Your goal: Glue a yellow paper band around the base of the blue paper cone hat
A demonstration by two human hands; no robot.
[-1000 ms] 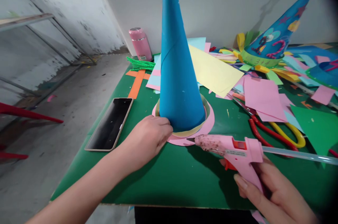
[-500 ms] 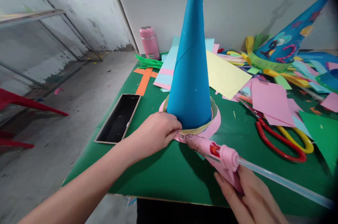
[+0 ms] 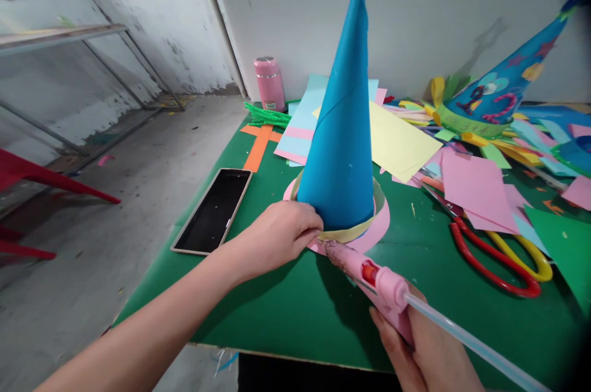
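Observation:
A tall blue paper cone hat stands upright in the middle of the green table. A pale yellow-green paper strip runs round its base, above a pink paper ring. My left hand pinches the strip at the front left of the base. My right hand is wrapped round the handle of a pink hot glue gun, with a long clear glue stick coming out of its back. The gun's dirty nozzle points at the front of the base, close by my left fingers.
Left of the hat lies a phone. Behind stand a pink flask and green pipe cleaners. On the right are red-and-yellow scissors, pink paper, yellow paper and a decorated blue hat.
The view has shifted slightly, so the hat and table sit lower. The glue gun has moved a little down and left in view. My left hand keeps its pinch at the base.

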